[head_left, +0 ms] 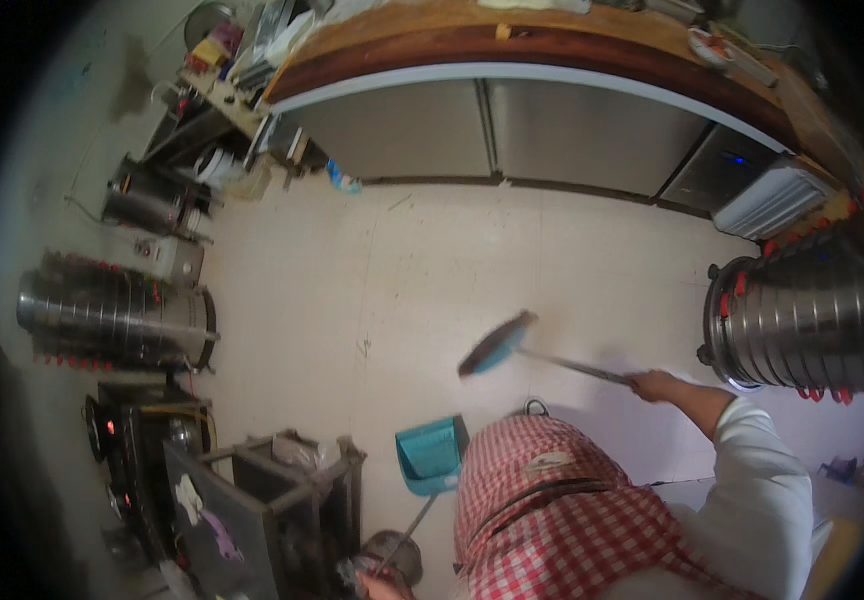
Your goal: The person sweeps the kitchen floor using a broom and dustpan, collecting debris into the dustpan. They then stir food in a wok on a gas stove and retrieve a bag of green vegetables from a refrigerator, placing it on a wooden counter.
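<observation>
My right hand (pixel 655 386) is closed around the grey handle of a broom (pixel 500 345). The broom's teal head with dark bristles is tilted low over the pale floor in front of me and looks slightly blurred. At the lower edge, my left hand (pixel 384 586) is wrapped around the thin handle of a teal dustpan (pixel 429 452); part of that hand is cut off by the frame. The dustpan rests on the floor to the left of my red checked apron (pixel 542 480). A gap separates broom head and dustpan.
A long wooden-topped counter (pixel 402 50) with steel doors runs along the far side. Stacked steel steamers (pixel 122 315) stand at left, and another steamer stack (pixel 802 310) at right. Near my left are a dark metal stand (pixel 262 500) and a metal pot (pixel 392 555). Small debris (pixel 364 347) lies on the floor.
</observation>
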Motion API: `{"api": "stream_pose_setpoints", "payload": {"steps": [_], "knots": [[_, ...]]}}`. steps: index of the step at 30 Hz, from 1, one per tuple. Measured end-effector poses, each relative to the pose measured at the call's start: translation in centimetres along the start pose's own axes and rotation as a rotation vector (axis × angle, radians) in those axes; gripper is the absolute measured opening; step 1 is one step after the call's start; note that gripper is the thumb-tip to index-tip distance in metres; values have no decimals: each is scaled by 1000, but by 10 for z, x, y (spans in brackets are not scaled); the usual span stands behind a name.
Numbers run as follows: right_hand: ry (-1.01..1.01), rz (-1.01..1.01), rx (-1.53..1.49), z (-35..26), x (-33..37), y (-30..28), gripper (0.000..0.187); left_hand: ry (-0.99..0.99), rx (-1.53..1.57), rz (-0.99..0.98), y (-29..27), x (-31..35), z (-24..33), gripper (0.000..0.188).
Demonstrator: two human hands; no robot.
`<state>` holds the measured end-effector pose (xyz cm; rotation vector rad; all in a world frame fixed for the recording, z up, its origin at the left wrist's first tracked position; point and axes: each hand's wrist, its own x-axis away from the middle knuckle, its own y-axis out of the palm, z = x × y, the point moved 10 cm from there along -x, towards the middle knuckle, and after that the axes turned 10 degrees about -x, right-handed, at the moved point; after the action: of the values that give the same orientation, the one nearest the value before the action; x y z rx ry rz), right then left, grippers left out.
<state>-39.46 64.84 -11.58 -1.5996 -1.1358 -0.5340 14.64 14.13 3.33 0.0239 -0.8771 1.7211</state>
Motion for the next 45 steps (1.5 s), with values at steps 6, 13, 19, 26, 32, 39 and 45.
{"api": "stream_pose_setpoints", "payload": {"steps": [6, 13, 19, 26, 32, 39, 45], "knots": [[-127, 176, 58, -196, -123, -100, 38, -30, 114, 85, 69, 24, 31, 26], [-20, 135, 39, -79, -71, -192, 46, -87, 50, 37, 144, 5, 64, 22], [92, 78, 301, -6, -63, -256, 44, -117, 151, 106, 184, 31, 87, 21], [-300, 118, 230, -139, -259, -283, 48, -37, 88, 120, 213, 66, 104, 23], [-332, 174, 152, -187, -291, -351, 45, -58, 207, 203, 212, 108, 100, 24], [-41, 146, 273, 74, -143, -450, 43, -198, 100, 425, 230, 180, 90, 30], [-33, 155, 200, 219, -150, -471, 43, -252, 121, 505, 229, 224, 85, 32]]}}
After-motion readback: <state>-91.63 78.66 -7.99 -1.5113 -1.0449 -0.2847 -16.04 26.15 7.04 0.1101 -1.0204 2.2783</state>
